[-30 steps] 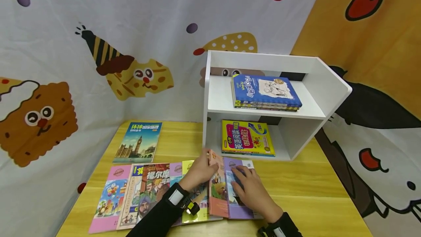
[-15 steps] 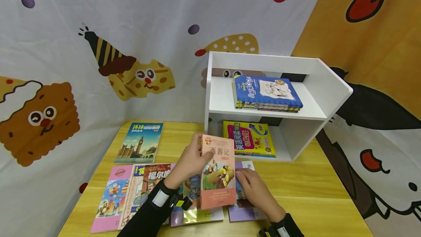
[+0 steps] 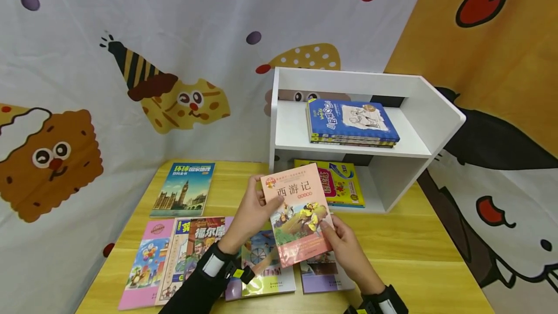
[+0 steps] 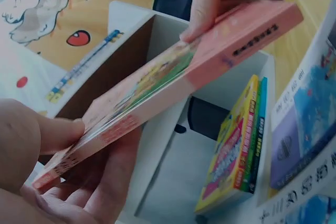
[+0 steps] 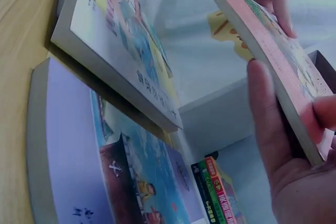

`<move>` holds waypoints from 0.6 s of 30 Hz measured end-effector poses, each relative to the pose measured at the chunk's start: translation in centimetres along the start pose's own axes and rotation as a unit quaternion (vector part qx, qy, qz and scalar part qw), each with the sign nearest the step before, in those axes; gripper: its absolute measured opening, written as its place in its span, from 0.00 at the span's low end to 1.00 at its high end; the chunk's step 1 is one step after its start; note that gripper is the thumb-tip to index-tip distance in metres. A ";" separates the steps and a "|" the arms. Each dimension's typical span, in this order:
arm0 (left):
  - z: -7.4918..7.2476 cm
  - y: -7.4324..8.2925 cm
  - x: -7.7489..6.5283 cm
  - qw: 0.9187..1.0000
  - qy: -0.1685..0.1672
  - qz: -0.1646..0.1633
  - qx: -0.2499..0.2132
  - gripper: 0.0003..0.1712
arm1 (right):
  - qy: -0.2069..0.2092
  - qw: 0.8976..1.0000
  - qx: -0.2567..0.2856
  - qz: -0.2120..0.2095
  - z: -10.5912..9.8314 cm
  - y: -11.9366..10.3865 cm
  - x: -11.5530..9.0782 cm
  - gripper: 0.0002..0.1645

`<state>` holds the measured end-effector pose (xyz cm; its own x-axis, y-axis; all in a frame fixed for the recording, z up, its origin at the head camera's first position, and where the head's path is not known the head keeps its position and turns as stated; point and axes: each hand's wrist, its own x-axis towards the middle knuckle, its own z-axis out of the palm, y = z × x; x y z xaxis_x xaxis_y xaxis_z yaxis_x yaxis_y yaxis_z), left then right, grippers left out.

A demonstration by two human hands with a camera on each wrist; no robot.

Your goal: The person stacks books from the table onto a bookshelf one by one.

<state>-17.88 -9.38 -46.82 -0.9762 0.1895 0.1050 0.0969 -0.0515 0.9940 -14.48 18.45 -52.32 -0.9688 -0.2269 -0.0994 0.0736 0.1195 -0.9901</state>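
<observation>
A pink-orange book (image 3: pixel 298 212) with a farm scene on its cover is held between both hands above the table, tilted in the head view. My left hand (image 3: pixel 250 214) grips its upper left side, thumb on the cover and fingers behind, as the left wrist view shows. At the lower right edge my right hand (image 3: pixel 348 251) pinches it, thumb on the front and fingers beneath. Under it lie a yellow-green book (image 3: pixel 268 282) and a purple book (image 3: pixel 322 282), both partly hidden.
A white two-tier shelf (image 3: pixel 348 151) stands at the back right. It holds a blue book stack (image 3: pixel 353 121) above and yellow books (image 3: pixel 348 183) below. Left are a pink book (image 3: pixel 146 265), a detective comic (image 3: pixel 202 241) and a landmark-cover book (image 3: pixel 183 188) on the wooden table (image 3: pixel 414 256).
The pink-orange book has come up off the row of books and turned to face the camera. My right hand has left the purple book and taken hold of the pink-orange one.
</observation>
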 end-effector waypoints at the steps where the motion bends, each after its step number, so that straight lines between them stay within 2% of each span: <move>1: -0.1 -0.3 0.0 1.000 -0.005 -0.003 0.001 0.37 | 0.005 1.000 0.004 -0.001 0.0 0.1 -0.1 0.30; 5: -0.7 -1.2 0.2 0.999 -0.022 -0.033 0.017 0.40 | 0.030 1.000 0.004 -0.002 -0.6 0.4 -0.2 0.28; 8: -1.3 -1.5 0.2 0.998 -0.033 -0.040 0.030 0.40 | 0.025 1.000 -0.002 -0.017 -1.5 0.3 -0.2 0.29; 10: -1.7 -1.6 0.3 0.998 -0.046 -0.020 0.038 0.39 | 0.009 0.999 -0.012 -0.039 -2.3 -0.1 -0.2 0.29; 12: -2.0 -1.7 0.4 0.996 -0.067 0.015 0.052 0.40 | -0.007 0.997 -0.029 -0.065 -3.2 -0.6 -0.3 0.29; 15: -2.2 -1.6 0.4 0.990 -0.107 0.065 0.068 0.41 | -0.031 0.992 -0.063 -0.102 -4.4 -1.6 -0.3 0.25; 18: -2.1 -1.3 0.3 0.984 -0.142 0.084 0.075 0.41 | -0.064 0.986 -0.081 -0.133 -5.4 -2.5 -0.3 0.21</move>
<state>-18.68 -11.31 -48.18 -0.8528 0.4580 0.2509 0.2994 0.0352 0.9535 -15.68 23.42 -49.31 -0.9100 -0.3902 0.1401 -0.2283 0.1897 -0.9549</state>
